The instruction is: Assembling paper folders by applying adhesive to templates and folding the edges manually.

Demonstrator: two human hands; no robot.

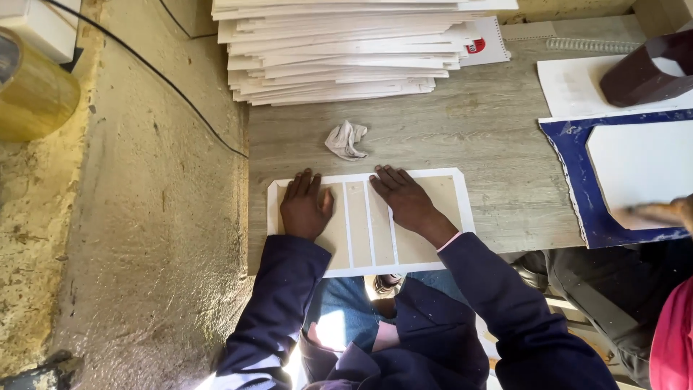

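Flat card cover with white border and tan board panels lies at near edge of the wooden table, overhanging slightly toward the person's lap. It shows two wide tan panels at the sides and two narrow tan strips in the middle, split by thin white lines; corners clipped. Left hand palm-down on the left panel, fingers flat and close together, pointing away from the body, grip not closed on anything, just pressing. Right hand palm-down across the middle strips and right panel, fingers spread slightly, also flat, nothing clasped. Both arms in dark blue sleeves, a pink cuff edge showing at the right wrist. Just beyond the cover, a crumpled grey-white cloth on the table, apart from both hands. Further back, a tall stack of white boards, edges uneven, with a spiral-edged white pad sticking out at its right side. Right of the cover, well apart, a blue sheet with a white board lying on it; another person's hand touches that board at frame edge. Above it a dark maroon block on a white sheet. Left of the table, rough concrete surface with a black cable running across, and a roll of tan tape at top left.
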